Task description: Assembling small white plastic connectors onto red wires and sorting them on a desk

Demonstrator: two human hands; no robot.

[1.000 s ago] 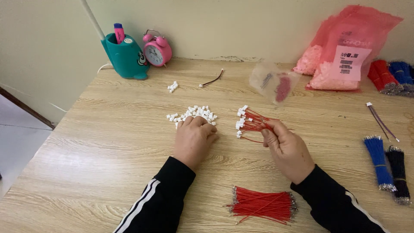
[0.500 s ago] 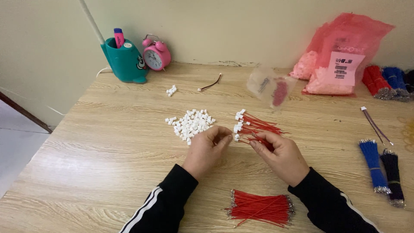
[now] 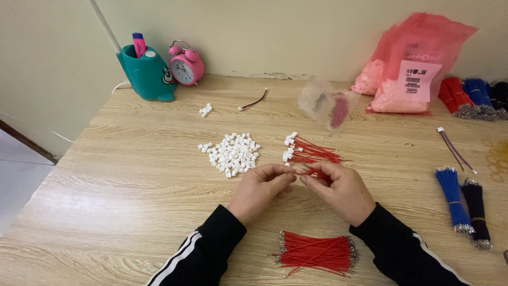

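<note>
Two hands meet at my six o'clock: left hand (image 3: pixel 260 185) pinching what I take for a tiny white connector, right hand (image 3: pixel 338 188) clamping a thin red wire (image 3: pixel 312 170); both light, wire limp, best gripped near its tip.

Light was soft and even, fairly bright. A pale sheen lay on the wooden table (image 3: pixel 106 196) left of the left hand (image 3: pixel 260 189). Faint shadows sat under both hands. Focus held sharp near the right hand (image 3: pixel 338 190); far corners bowed slightly.
</note>
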